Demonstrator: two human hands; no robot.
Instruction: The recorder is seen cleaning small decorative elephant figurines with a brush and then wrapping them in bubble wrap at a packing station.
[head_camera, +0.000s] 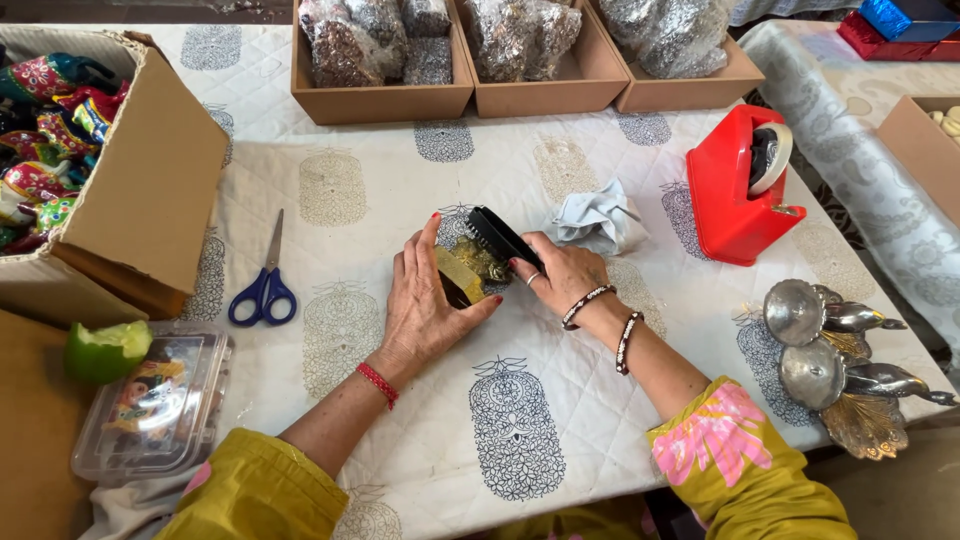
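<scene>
My left hand (425, 305) rests on the quilted table cloth (520, 420) and grips a small golden ornament (470, 268) from the left side. My right hand (562, 272) holds a black brush (500, 237) tilted over the top of the ornament. Both hands meet at the middle of the table. The ornament is partly hidden by my fingers, so its shape is unclear. A crumpled pale cloth (600, 220) lies just beyond my right hand.
Blue-handled scissors (264, 290) lie left of my hands. A red tape dispenser (740, 185) stands at right, silver bird-shaped bowls (835, 360) nearer. Cardboard box of colourful items (110, 180) at left, a lime half (108, 350), a clear plastic box (155, 400), three trays of wrapped goods (520, 60) at back.
</scene>
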